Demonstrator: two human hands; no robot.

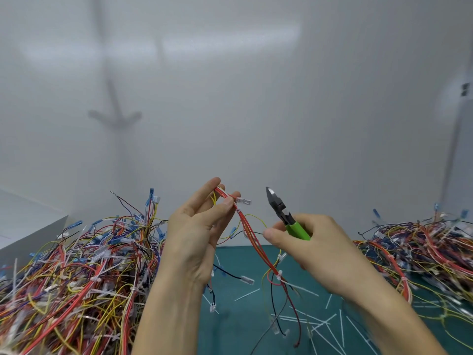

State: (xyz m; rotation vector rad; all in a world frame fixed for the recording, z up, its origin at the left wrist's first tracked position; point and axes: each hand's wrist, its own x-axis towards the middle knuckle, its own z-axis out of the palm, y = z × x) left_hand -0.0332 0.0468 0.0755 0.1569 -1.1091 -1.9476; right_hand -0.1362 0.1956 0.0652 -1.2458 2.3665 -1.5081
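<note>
My left hand [197,226] is raised over the table and pinches the top of a red wire harness [252,237] between thumb and fingers. A clear connector [243,201] sticks out to the right of those fingers. The harness hangs down toward the green mat, bound by white cable ties [279,274], with thin yellow and black wires looping off it. My right hand [309,239] grips green-handled side cutters [286,216], their jaws pointing up and left, a short way right of the harness and not touching it.
A big heap of multicoloured wire harnesses [76,272] fills the left side and another heap [422,247] lies at the right. Cut white cable-tie ends [322,321] are scattered on the green mat [230,329]. A white box [28,221] stands at far left, with a white wall behind.
</note>
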